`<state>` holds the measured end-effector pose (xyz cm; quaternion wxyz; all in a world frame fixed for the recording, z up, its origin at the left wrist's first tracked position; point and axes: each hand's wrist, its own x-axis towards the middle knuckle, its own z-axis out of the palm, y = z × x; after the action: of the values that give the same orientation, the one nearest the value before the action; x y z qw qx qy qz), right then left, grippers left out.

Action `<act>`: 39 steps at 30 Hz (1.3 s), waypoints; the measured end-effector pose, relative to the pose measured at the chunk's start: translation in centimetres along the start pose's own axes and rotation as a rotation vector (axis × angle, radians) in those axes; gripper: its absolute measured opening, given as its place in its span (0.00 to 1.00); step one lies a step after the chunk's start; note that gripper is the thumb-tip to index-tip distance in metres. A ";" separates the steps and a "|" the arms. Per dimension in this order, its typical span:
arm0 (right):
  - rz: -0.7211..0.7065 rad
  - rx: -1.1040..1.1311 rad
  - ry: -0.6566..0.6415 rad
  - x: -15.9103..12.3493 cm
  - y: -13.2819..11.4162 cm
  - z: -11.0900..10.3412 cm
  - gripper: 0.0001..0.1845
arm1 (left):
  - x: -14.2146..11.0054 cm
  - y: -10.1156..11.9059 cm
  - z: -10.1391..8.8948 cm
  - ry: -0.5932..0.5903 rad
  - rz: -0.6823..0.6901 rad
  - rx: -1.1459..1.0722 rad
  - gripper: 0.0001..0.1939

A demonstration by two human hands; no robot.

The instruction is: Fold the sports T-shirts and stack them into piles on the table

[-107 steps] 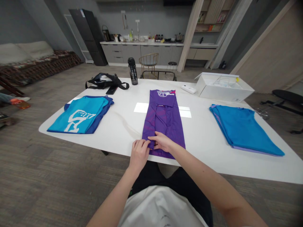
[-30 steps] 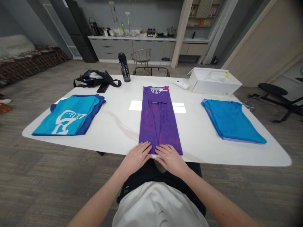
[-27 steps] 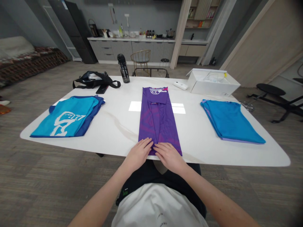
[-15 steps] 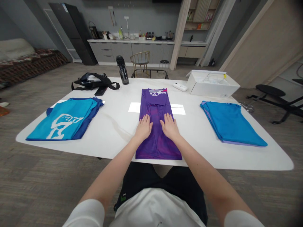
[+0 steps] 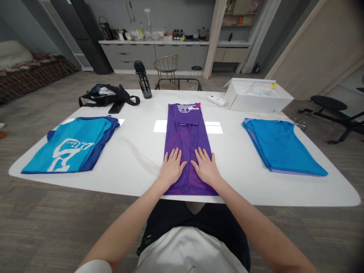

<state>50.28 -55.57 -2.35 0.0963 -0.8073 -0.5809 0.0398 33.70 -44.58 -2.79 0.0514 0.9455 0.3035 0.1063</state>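
Below the frame's centre, the left hand (image 5: 172,167) and right hand (image 5: 207,167) lie spread wide on the purple shirt (image 5: 188,140), likely to hold it flat.

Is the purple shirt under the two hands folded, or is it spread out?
The purple shirt is folded: it lies as a long narrow strip, with cloth edges running down its middle and nothing spread out sideways.

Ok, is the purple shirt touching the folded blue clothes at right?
Apart: the head view shows white table between the purple shirt and the blue clothes.
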 end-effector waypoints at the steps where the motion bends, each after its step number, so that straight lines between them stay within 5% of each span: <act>1: -0.015 0.001 -0.004 -1.1 -0.1 -0.1 0.36 | -0.9 0.2 -0.1 0.006 0.015 -0.006 0.32; 14: -0.125 0.005 -0.025 -11.6 -1.5 -1.6 0.32 | -9.7 3.5 -2.2 0.021 0.107 0.006 0.32; 18: -0.231 0.014 -0.012 -12.8 -1.4 -1.4 0.36 | -11.1 3.3 -2.6 0.000 0.196 0.002 0.37; 24: -0.311 0.005 0.054 -14.2 -0.9 0.0 0.27 | -12.1 2.5 -1.9 -0.030 0.232 0.045 0.33; 32: -0.406 0.099 0.081 -15.1 -0.7 -0.7 0.22 | -14.0 2.4 -2.2 -0.005 0.346 0.008 0.30; 39: -0.548 0.107 0.080 -14.7 0.7 -1.2 0.29 | -12.7 -0.3 -3.9 -0.098 0.445 -0.206 0.27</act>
<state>46.43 -69.85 -2.01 0.1687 -0.6150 -0.7702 0.0111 22.56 -51.58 -1.17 0.1376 0.9828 0.0724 0.0995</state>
